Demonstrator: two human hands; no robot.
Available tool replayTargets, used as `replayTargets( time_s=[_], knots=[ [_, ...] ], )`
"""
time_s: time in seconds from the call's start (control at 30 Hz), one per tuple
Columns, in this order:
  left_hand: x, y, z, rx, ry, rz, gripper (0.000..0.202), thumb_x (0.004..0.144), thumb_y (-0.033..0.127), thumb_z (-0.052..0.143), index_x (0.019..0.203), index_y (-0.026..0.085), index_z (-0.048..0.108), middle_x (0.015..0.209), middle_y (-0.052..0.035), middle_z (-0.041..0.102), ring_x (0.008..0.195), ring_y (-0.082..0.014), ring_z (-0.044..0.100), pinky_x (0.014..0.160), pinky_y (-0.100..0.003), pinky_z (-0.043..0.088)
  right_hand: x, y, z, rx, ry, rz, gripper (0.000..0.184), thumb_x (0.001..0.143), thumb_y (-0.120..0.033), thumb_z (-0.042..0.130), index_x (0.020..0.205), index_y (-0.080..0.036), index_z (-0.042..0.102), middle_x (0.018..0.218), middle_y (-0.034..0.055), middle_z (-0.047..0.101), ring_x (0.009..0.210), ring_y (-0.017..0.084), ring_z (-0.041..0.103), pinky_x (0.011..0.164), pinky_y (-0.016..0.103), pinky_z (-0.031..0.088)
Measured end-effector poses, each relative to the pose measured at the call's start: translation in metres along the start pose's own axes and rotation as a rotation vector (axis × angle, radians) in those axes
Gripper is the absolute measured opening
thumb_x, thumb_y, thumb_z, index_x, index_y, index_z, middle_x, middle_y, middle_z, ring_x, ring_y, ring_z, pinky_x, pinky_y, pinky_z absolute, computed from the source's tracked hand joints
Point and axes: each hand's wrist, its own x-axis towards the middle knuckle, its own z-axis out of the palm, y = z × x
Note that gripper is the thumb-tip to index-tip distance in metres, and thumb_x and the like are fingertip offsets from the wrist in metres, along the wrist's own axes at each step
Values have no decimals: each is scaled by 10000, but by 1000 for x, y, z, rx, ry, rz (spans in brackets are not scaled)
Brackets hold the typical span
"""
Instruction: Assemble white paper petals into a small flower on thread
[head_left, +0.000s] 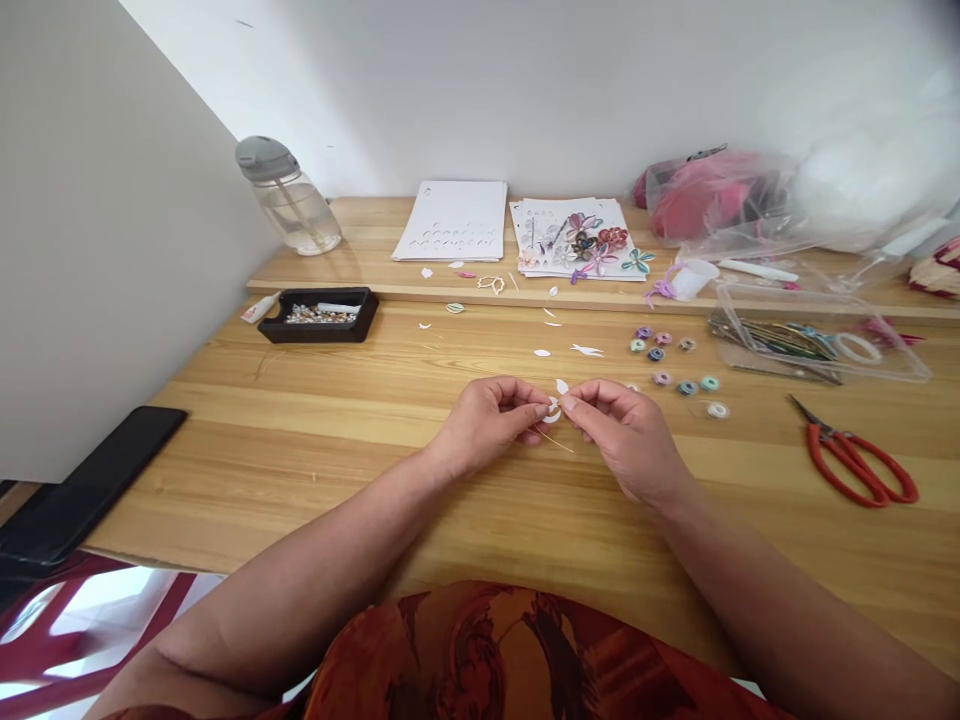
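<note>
My left hand pinches a thin gold-coloured wire, whose loose end slants down to the right. My right hand is closed thumb to finger close beside it, seemingly on the same wire; the fingers cover the exact grip. A small curved white paper cutout shows between the fingertips. Whether it is held or lies beneath them I cannot tell. Just beyond the hands lies a white leaf-shaped cutout. More white slips are scattered farther back.
Red-handled scissors and several small thread spools lie to the right, by a clear plastic tray. At left are a black bead box, a bottle and a dark phone-like slab. Paper sheets lie on the raised ledge.
</note>
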Motion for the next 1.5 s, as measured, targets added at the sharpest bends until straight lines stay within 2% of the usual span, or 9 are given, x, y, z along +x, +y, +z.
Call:
replayTargets(
  time_s=[0.4,0.53,0.73,1.0,1.13,1.33,1.5],
  knots=[
    [-1,0,0,2,-15,-6,202,758,254,746,826,91,648,735,-71,671,673,-126,646,604,-224,546,1,4,1,-44,-35,-38,178,795,-355,738,825,-188,682,813,35,686,709,153,594,653,286,452],
    [-1,-1,0,-44,-31,-16,278,725,312,790,834,91,660,768,-75,675,708,-137,652,617,-231,549,0,0,2,-82,-23,-23,194,800,-374,724,799,-186,674,791,39,687,691,154,593,634,285,453],
    [0,-5,1,-275,-54,-52,362,746,417,770,876,92,676,882,-98,699,807,-156,667,640,-219,543,1,0,3,14,23,41,220,766,-382,747,767,-179,664,725,15,664,614,116,549,604,262,444],
    [1,-11,3,-356,-49,-83,328,666,260,851,888,82,688,872,-69,694,798,-125,663,739,-225,531,0,0,4,70,56,79,230,733,-394,765,752,-186,666,718,22,651,598,118,540,558,255,452],
    [2,-13,2,-367,-48,-103,315,653,234,858,877,82,698,862,-60,688,772,-116,656,758,-244,531,1,1,4,68,55,76,234,729,-395,768,756,-183,671,725,26,648,607,120,538,549,249,447],
    [2,-13,3,-345,-34,-85,302,650,235,856,867,90,703,880,-45,676,723,-87,626,729,-231,524,1,2,4,89,62,71,199,731,-366,772,749,-190,679,713,7,634,608,111,518,586,260,433],
    [1,-11,6,-307,-8,-71,304,656,282,852,815,85,684,816,-37,660,671,-78,606,636,-202,505,1,2,4,77,60,72,195,737,-362,765,745,-188,677,703,3,626,593,107,492,589,264,417]
  ],
)
